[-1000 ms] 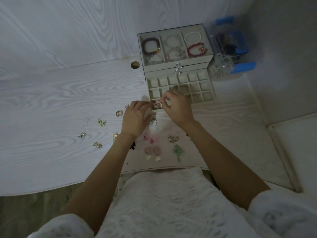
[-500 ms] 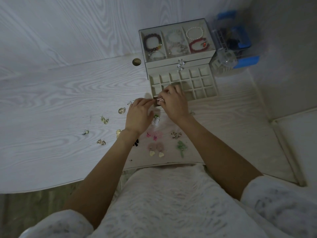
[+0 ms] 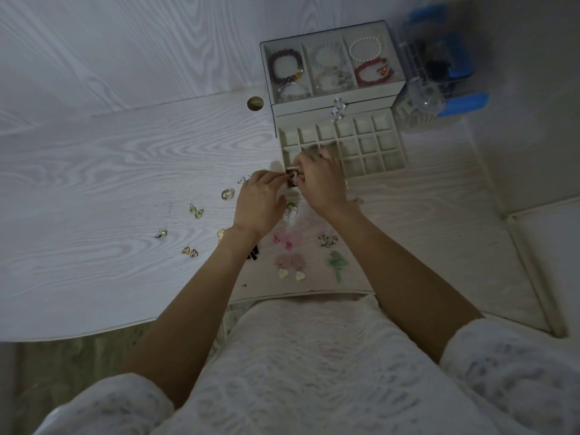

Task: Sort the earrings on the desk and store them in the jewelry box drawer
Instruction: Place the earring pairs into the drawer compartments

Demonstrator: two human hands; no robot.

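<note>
Left hand [image 3: 257,205] and right hand [image 3: 320,180] are both pinching one small earring [image 3: 293,177] just in front of the drawer [image 3: 342,146], at its near-left corner. Other earrings [image 3: 290,262] are lying on the desk [image 3: 110,183], nearer the person than the drawer

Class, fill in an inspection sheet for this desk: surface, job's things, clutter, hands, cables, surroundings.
Surface: white wood-grain desk.
Job's things: jewelry box with its gridded drawer pulled out; loose earrings, among them a gold pair and a pink pair.
Clutter: blue and clear container beside the box.
Hands: left hand and right hand both pinch a small earring at the drawer's front edge.
Cables: nothing seen.
Surroundings: white panelled wall.
</note>
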